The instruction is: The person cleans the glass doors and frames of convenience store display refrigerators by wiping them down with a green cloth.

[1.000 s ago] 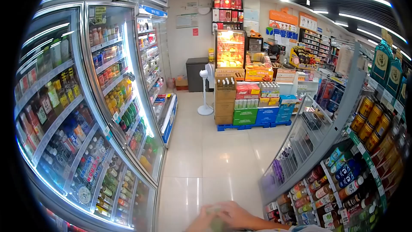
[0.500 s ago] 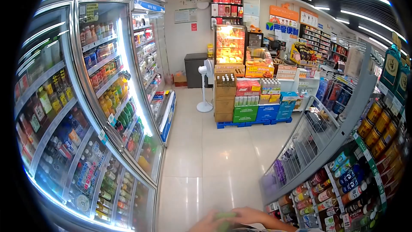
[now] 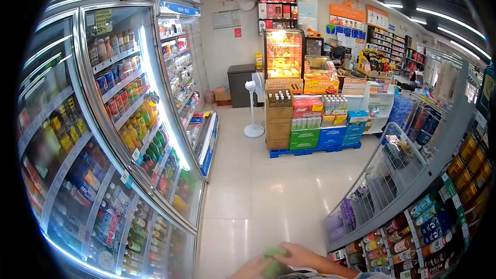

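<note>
At the bottom edge of the head view, my right hand point(image 3: 298, 256) has its fingers closed round a green item point(image 3: 275, 252) that looks soft, perhaps a cloth. My left hand point(image 3: 254, 268) is beside it, its fingers pressed against the same green item from the left. The lower part of the item drops out of the frame. Both hands are close together in front of my body, over the pale tiled floor point(image 3: 243, 191).
Glass-door drink coolers point(image 3: 77, 15) run along the left. A white fan point(image 3: 253, 108) stands near a grey bin point(image 3: 243, 87). Ahead are stacked boxes point(image 3: 304, 139) and a lit food warmer point(image 3: 283, 54). A wire rack point(image 3: 377, 175) and bottle shelves point(image 3: 392, 237) flank the right.
The view has swung slightly left, so the counter and rack sit farther right. My hands stay together, and the green item shows more clearly between them.
</note>
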Demonstrator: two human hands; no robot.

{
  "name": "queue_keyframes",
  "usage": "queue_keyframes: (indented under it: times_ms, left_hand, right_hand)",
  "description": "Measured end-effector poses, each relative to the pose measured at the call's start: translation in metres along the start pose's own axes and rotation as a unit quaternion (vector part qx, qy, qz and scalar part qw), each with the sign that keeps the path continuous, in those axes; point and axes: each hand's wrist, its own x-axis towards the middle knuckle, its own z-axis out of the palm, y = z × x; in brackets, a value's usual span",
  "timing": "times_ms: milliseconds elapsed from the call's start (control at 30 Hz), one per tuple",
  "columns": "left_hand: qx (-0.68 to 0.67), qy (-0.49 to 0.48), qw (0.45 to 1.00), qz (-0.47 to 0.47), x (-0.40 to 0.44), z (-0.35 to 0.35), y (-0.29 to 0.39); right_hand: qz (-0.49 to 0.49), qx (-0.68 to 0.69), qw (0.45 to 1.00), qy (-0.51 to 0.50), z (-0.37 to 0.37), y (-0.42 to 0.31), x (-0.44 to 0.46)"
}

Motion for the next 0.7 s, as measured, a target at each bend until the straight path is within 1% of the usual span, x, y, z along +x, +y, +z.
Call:
queue_keyframes:
  times_ms: [67,133,200,267,300,367,400,433,467,500,533,567,600,633,667,700]
  left_hand:
    - [-0.030,0.011,0.997,-0.068,0.006,-0.004,0.025]
    - [-0.053,0.031,0.996,-0.071,0.013,-0.011,0.003]
    - [-0.078,0.051,0.993,-0.074,0.021,-0.013,0.006]
    - [-0.176,0.102,0.973,-0.108,0.025,-0.015,0.009]
    - [-0.175,0.108,0.973,-0.108,0.027,-0.020,0.011]
    - [-0.341,0.081,0.929,-0.119,0.029,-0.029,0.033]
    - [-0.341,0.091,0.928,-0.115,0.032,-0.036,0.020]
    - [-0.259,0.127,0.954,-0.083,0.036,-0.043,-0.003]
    - [-0.174,0.163,0.970,-0.050,0.042,-0.045,0.002]
    - [-0.174,0.175,0.968,-0.047,0.045,-0.048,0.007]
    - [-0.173,0.188,0.966,-0.048,0.046,-0.051,0.013]
    - [-0.174,0.203,0.963,-0.048,0.046,-0.051,0.033]
    - [-0.159,0.217,0.963,-0.028,0.046,-0.052,0.051]
    - [-0.160,0.232,0.959,-0.024,0.049,-0.056,0.055]
    - [-0.159,0.241,0.957,0.007,0.052,-0.060,0.058]
    - [-0.157,0.247,0.955,0.036,0.055,-0.064,0.062]
  right_hand:
    - [-0.051,-0.085,0.995,0.005,-0.003,-0.005,0.010]
    - [-0.068,-0.105,0.992,0.025,0.001,0.003,0.020]
    - [-0.083,-0.124,0.988,0.044,0.002,0.005,0.030]
    - [-0.139,-0.145,0.978,0.052,0.002,0.004,0.042]
    - [-0.143,-0.142,0.978,0.047,0.002,0.002,0.047]
    - [-0.115,-0.133,0.982,0.070,0.007,-0.006,0.059]
    - [-0.121,-0.132,0.982,0.062,0.005,-0.009,0.067]
    - [-0.133,-0.118,0.983,0.052,0.003,-0.012,0.075]
    - [-0.145,-0.103,0.983,0.042,0.000,-0.014,0.084]
    - [-0.152,-0.102,0.983,0.032,-0.002,-0.010,0.095]
    - [-0.205,-0.146,0.968,0.007,-0.005,-0.003,0.106]
    - [-0.258,-0.189,0.947,-0.019,-0.009,0.001,0.119]
    - [-0.269,-0.187,0.944,-0.033,-0.012,-0.004,0.128]
    - [-0.285,-0.164,0.944,-0.006,-0.016,-0.011,0.133]
    - [-0.298,-0.140,0.944,0.023,-0.019,-0.015,0.140]
    - [-0.304,-0.136,0.943,0.013,-0.018,-0.011,0.150]
